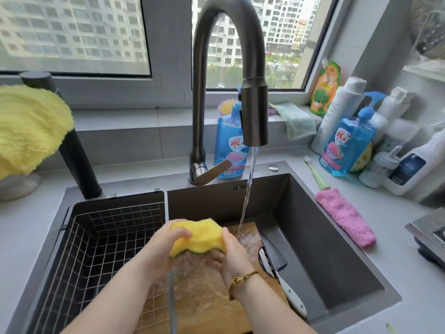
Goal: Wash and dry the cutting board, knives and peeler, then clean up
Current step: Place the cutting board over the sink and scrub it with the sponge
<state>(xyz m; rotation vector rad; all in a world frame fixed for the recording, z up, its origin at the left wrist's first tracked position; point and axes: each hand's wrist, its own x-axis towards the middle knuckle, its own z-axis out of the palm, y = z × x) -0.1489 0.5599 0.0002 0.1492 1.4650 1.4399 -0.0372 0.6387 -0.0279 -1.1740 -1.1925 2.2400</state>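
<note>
Wringing looks to be the step in hand: the yellow sponge (197,235) is clamped between both hands, the left hand (159,251) curled round its left end and the right hand (234,256) pinching its right end, above the cutting board (204,292). Held over the sink (337,237), its run-off, a thin grey stream below the left hand, falls on the board and not the counter. The board lies in the basin with its far end under the water (248,189) from the faucet (254,112), presumably to wet it before scrubbing. A white-handled knife (289,292) lies just beside the board's right edge. A dark loop with a white part next to its blade may be the peeler or a second knife; I cannot tell. The board's near end is cut off, and the hands hide its middle
</note>
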